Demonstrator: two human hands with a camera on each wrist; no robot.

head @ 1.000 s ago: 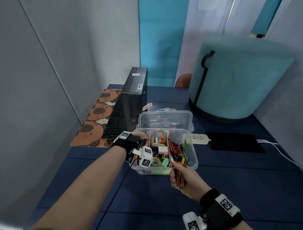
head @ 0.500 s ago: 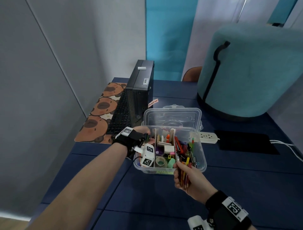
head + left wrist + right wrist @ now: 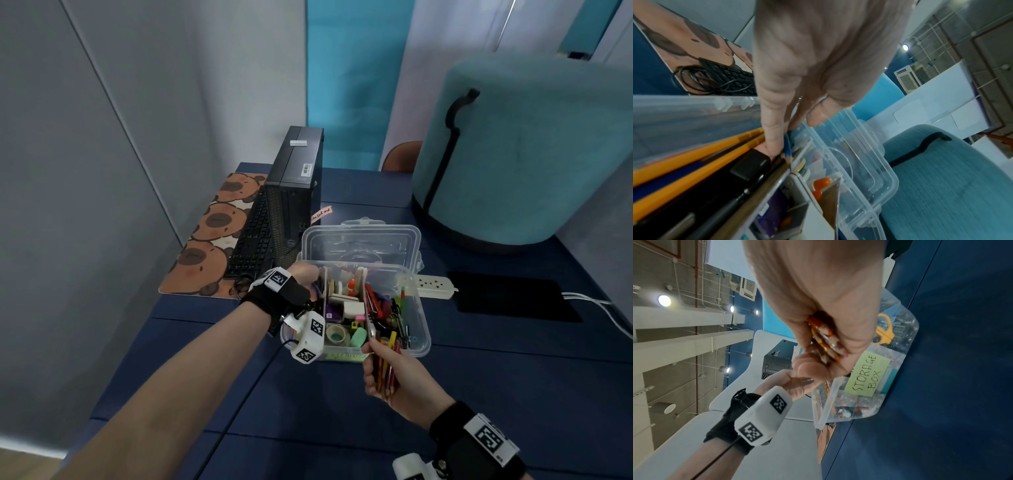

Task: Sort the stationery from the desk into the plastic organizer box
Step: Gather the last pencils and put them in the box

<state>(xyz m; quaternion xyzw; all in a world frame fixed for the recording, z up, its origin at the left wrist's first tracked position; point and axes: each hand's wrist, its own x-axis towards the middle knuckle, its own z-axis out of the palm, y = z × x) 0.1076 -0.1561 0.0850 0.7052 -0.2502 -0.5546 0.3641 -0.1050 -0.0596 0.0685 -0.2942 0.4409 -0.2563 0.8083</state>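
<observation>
The clear plastic organizer box (image 3: 420,318) stands on the blue desk, its lid (image 3: 359,240) folded open behind it. Wooden dividers split it into compartments holding tape, erasers, pens and scissors. My left hand (image 3: 310,282) reaches into the left compartment among yellow pencils (image 3: 694,159). There its index finger (image 3: 772,142) and thumb pinch a blue pencil (image 3: 787,147) pointing down into the box. My right hand (image 3: 376,356) hovers at the box's front edge and grips a bundle of coloured pencils (image 3: 385,368) (image 3: 824,340). A green "STORAGE BOX" label (image 3: 867,374) is on the front wall.
A black computer tower (image 3: 294,192) and keyboard (image 3: 253,240) stand on a capybara desk mat (image 3: 212,233) to the left of the box. Right of the box lie a white power strip (image 3: 435,286) and a black pad (image 3: 510,301). A teal pouf (image 3: 527,154) fills the back right.
Both hands stay in place at the box, the right one still gripping the pencil bundle. My head has moved, shifting the view slightly.
</observation>
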